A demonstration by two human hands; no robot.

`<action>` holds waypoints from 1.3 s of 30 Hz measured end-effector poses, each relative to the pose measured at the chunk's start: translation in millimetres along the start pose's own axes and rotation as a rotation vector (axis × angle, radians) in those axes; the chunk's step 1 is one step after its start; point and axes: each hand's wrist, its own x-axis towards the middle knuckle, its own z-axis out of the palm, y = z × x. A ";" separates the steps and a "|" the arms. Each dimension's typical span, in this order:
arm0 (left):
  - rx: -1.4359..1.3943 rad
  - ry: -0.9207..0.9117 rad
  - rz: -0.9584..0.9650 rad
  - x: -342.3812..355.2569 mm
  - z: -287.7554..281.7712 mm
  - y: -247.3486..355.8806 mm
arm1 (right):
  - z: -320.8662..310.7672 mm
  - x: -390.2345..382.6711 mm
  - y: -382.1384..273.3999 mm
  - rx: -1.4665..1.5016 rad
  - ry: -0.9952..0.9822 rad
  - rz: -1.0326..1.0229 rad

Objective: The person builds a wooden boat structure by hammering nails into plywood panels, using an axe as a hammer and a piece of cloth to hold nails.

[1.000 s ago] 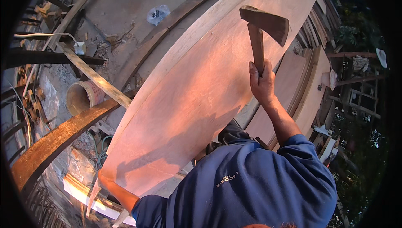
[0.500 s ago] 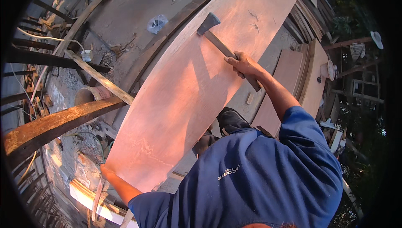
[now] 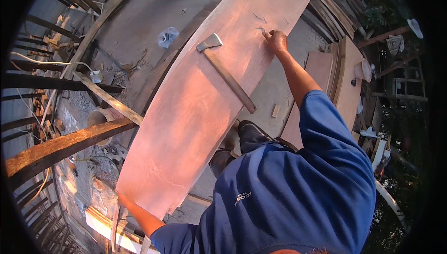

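Note:
A long, thin, pinkish wooden board (image 3: pixel 172 128) lies slanting in front of me. Across its middle rests a hatchet (image 3: pixel 226 78), its metal head near the far left edge and its wooden handle reaching past the near edge. Beyond it, my right hand (image 3: pixel 278 42) is closed in a pinch over a thin nail (image 3: pixel 259 29) on the board. A few more nails (image 3: pixel 259 17) lie loose beside those fingertips. My left hand (image 3: pixel 123 201) is at the board's lower left corner, its fingers hidden at the edge.
A curved timber beam (image 3: pixel 70 143) and a lighter strip of wood (image 3: pixel 109 98) reach to the board's left side. A bucket (image 3: pixel 103 117) stands under the beam. Crumpled clear plastic (image 3: pixel 167 37) lies on the floor. More boards (image 3: pixel 305 95) are stacked at the right.
My right hand has let go of the hatchet, which now lies on the board. That hand has moved farther away, up to the nails. The left hand stays at the corner.

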 end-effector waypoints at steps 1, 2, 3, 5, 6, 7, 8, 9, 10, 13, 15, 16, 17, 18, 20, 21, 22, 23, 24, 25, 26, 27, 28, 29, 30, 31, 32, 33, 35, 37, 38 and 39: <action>0.230 0.160 0.001 -17.9 17.8 10.9 | 3.7 3.3 14.0 -0.017 0.001 0.016; 0.347 0.189 0.147 -37.7 18.6 14.5 | 11.1 6.9 14.0 -0.019 -0.010 0.012; 0.475 0.217 0.292 -59.4 21.3 17.2 | 16.2 7.9 14.3 -0.003 -0.035 -0.002; 0.484 0.155 0.632 -155.9 80.0 43.6 | 13.1 1.8 30.3 -0.091 -0.028 -0.010; 0.463 0.083 0.745 -203.4 98.6 59.6 | 8.9 -4.8 31.6 -0.058 -0.052 0.024; 0.412 -0.006 0.861 -249.1 124.3 70.8 | 7.6 -9.3 38.7 0.012 -0.096 0.039; 0.385 -0.136 0.878 -296.9 145.9 81.9 | 2.6 -13.8 49.5 0.076 -0.125 0.053; 0.343 -0.251 0.895 -342.5 168.6 91.5 | -5.8 -38.5 28.5 0.200 -0.134 0.011; 0.320 -0.357 0.986 -378.8 192.4 95.0 | -27.9 -61.6 1.2 0.304 -0.312 0.070; 0.248 -0.676 1.190 -485.7 261.5 118.8 | -40.3 -138.1 -25.1 0.410 -0.691 -0.142; 0.245 -0.841 1.305 -544.9 296.8 132.7 | -33.0 -176.1 -15.1 0.412 -0.932 -0.310; 0.255 -0.849 1.314 -554.8 304.8 129.9 | -41.9 -186.1 -27.6 0.422 -1.053 -0.244; 0.256 -0.921 1.355 -561.6 312.9 124.5 | -55.2 -191.8 -38.5 0.441 -1.158 -0.188; 0.262 -1.003 1.385 -568.2 317.6 122.1 | -55.8 -194.8 -35.9 0.458 -1.144 -0.177; 0.244 -1.090 1.359 -574.5 317.7 125.1 | -51.9 -197.6 -29.9 0.522 -1.093 -0.399; 0.219 -1.160 1.312 -577.6 315.4 127.1 | -49.0 -196.7 -26.7 0.530 -1.100 -0.402; 0.210 -1.116 1.368 -582.1 315.9 129.3 | -46.3 -193.8 -24.3 0.552 -1.100 -0.407; 0.222 -1.073 1.350 -579.1 316.0 130.3 | -40.8 -194.6 -29.4 0.569 -1.125 -0.436; 0.260 -1.081 1.283 -571.9 309.4 127.4 | -47.1 -196.8 -41.1 0.517 -1.180 -0.411; 0.292 -1.086 1.206 -568.0 305.1 123.2 | -54.8 -192.3 -49.7 0.455 -1.239 -0.390; 0.283 -1.076 1.186 -567.0 304.3 122.3 | -52.0 -194.4 -51.1 0.462 -1.228 -0.410; 0.279 -1.045 1.161 -564.0 305.3 123.3 | -47.0 -198.4 -52.5 0.472 -1.235 -0.443; 0.282 -1.004 1.105 -562.9 306.4 123.3 | -52.0 -199.2 -59.8 0.518 -1.218 -0.384; 0.269 -0.975 1.084 -557.2 303.9 122.9 | -58.2 -197.3 -66.5 0.548 -1.198 -0.328; 0.226 -0.904 1.043 -555.4 300.2 122.3 | -57.3 -198.1 -65.4 0.602 -1.038 -0.350; 0.182 -0.834 1.013 -551.8 293.3 121.5 | -46.7 -195.2 -58.7 0.508 -0.890 -0.409; 0.190 -0.754 0.935 -540.8 284.7 109.9 | -46.6 -191.3 -55.7 0.343 -0.705 -0.596; 0.192 -0.683 0.866 -531.0 274.0 97.7 | -46.1 -183.7 -54.4 0.200 -0.489 -0.773; 0.129 -0.546 0.657 -518.6 248.7 88.8 | -30.7 -176.5 -38.1 0.133 -0.650 -0.644; 0.054 -0.423 0.469 -503.2 221.9 77.0 | -26.8 -176.6 -33.3 0.057 -0.684 -0.754; 0.006 -0.366 0.431 -489.3 208.9 65.8 | -19.5 -178.3 -29.5 0.091 -0.694 -0.775; -0.044 -0.314 0.386 -477.7 196.4 53.0 | -16.9 -178.7 -28.9 0.098 -0.719 -0.809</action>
